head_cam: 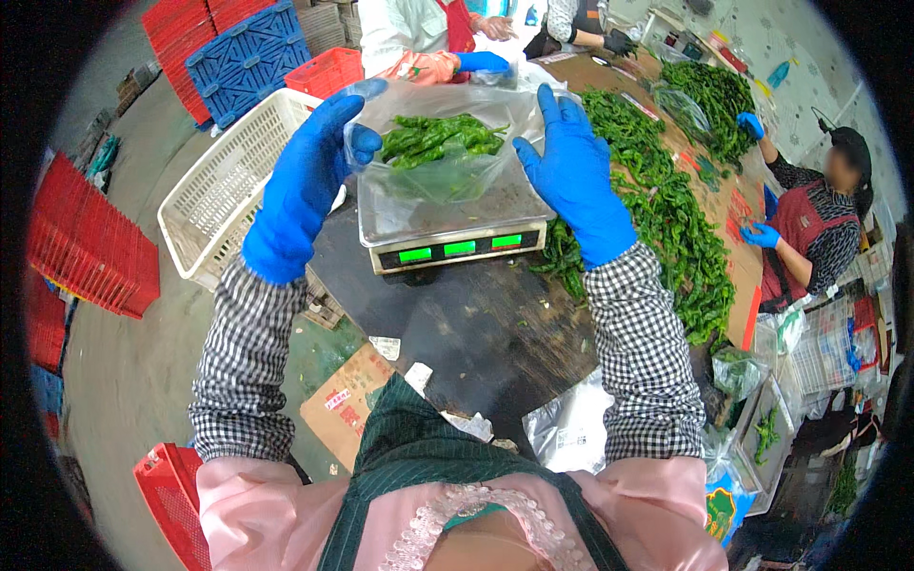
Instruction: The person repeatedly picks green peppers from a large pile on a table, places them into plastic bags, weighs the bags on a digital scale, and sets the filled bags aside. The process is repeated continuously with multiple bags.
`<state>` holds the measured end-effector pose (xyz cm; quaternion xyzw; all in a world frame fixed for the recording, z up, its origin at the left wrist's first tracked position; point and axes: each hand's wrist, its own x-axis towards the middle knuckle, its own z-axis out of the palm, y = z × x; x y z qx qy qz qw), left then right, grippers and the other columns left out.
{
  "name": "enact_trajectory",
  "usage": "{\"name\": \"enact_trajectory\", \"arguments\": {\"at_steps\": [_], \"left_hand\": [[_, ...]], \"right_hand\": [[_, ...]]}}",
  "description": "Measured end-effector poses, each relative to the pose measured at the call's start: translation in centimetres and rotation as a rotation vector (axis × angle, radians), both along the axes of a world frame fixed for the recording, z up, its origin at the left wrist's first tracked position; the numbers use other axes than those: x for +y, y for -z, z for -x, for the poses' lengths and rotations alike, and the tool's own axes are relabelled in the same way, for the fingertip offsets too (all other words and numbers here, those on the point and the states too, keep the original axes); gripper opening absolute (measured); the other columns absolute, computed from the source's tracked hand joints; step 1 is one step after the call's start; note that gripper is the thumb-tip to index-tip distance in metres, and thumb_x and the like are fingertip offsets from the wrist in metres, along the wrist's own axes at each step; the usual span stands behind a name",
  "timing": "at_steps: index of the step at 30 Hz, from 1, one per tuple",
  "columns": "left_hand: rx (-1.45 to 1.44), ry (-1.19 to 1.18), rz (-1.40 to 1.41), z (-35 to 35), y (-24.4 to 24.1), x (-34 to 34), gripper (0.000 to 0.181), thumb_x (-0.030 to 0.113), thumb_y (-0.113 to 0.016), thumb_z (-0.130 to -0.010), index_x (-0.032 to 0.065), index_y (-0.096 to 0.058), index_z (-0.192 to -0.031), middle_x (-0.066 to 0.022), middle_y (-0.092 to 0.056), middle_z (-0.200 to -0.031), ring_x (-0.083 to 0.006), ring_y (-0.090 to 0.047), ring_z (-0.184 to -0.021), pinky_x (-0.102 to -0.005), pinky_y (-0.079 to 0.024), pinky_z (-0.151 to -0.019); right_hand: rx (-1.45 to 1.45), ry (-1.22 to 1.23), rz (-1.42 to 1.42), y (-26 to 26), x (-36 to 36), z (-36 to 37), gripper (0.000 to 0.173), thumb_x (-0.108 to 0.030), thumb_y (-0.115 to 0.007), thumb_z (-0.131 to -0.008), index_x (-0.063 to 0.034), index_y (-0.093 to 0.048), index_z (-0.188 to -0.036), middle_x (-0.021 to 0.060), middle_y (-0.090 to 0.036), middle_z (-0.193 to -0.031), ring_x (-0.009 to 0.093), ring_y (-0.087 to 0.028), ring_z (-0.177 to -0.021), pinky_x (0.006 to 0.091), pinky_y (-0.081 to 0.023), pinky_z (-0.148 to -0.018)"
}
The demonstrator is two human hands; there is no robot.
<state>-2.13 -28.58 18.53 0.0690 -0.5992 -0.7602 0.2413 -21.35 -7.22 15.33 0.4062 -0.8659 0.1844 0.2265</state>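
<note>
A clear plastic bag (457,171) of green peppers (439,139) lies with its mouth spread on the steel pan of a digital scale (457,250). Three green displays glow on the scale's front. My left hand (307,178), in a blue glove, has its fingers curled at the bag's left edge, with film between thumb and fingers. On the opposite side my right hand (578,171), gloved alike, has its fingers apart beside the bag's right edge. Whether it touches the film is hard to tell. The scale stands on a dark tabletop (464,321).
Loose green peppers (664,221) are heaped on cardboard at right. A white plastic crate (228,185) stands left of the scale. Red crates (93,235) and a blue pallet (250,61) are farther left. Co-workers stand at the far side and right, one with a blue-gloved hand (760,234).
</note>
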Motion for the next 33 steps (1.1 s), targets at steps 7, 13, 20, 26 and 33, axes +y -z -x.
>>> {"name": "enact_trajectory", "arguments": {"at_steps": [7,13,20,26,33], "left_hand": [[-0.148,-0.111,-0.157,3.7,7.8,-3.1,0.037,0.024,-0.048,-0.097,0.0075,-0.05,-0.129,-0.0085,-0.064,-0.108,-0.0163,-0.062,-0.087,-0.0245,-0.051,-0.07],[-0.225,-0.294,0.51,3.7,8.3,-5.8,0.041,0.029,-0.063,-0.088,0.0003,-0.06,-0.117,-0.0098,-0.066,-0.098,-0.014,-0.06,-0.089,-0.0262,-0.046,-0.08],[0.058,-0.471,0.519,3.2,1.8,-4.7,0.031,0.019,-0.062,-0.09,-0.0006,-0.061,-0.114,-0.0079,-0.066,-0.102,-0.013,-0.061,-0.093,-0.0253,-0.047,-0.084],[0.101,-0.727,0.872,5.3,2.2,-0.2,0.046,0.022,-0.07,-0.083,0.008,-0.056,-0.124,-0.0093,-0.064,-0.113,-0.017,-0.059,-0.102,-0.0309,-0.044,-0.089],[-0.324,-0.486,0.734,9.1,7.1,-3.4,0.057,0.026,-0.068,-0.081,-0.01,-0.05,-0.121,-0.0225,-0.062,-0.109,-0.0287,-0.062,-0.096,-0.0384,-0.048,-0.085]], "right_hand": [[-0.058,0.055,-0.179,5.9,0.0,0.8,0.071,-0.04,-0.061,-0.084,-0.016,-0.031,-0.143,0.02,-0.038,-0.14,0.035,-0.036,-0.13,0.0666,-0.02,-0.103],[-0.152,-0.225,0.252,2.4,1.0,0.3,0.05,-0.027,-0.067,-0.082,-0.0111,-0.054,-0.127,0.0149,-0.061,-0.116,0.031,-0.058,-0.106,0.0501,-0.036,-0.097],[-0.198,-0.381,0.674,-2.1,1.0,-0.4,0.044,-0.016,-0.068,-0.082,-0.0022,-0.056,-0.122,0.0185,-0.058,-0.117,0.027,-0.058,-0.104,0.0389,-0.046,-0.09],[-0.557,-0.084,0.625,4.4,-1.7,5.0,0.088,-0.031,-0.077,-0.075,0.0085,-0.029,-0.138,0.0264,-0.045,-0.132,0.034,-0.049,-0.119,0.0403,-0.04,-0.099],[-0.798,0.002,0.556,7.2,-5.5,7.0,0.084,-0.034,-0.074,-0.076,0.0028,-0.032,-0.139,0.0263,-0.049,-0.131,0.036,-0.052,-0.116,0.0393,-0.045,-0.093]]}}
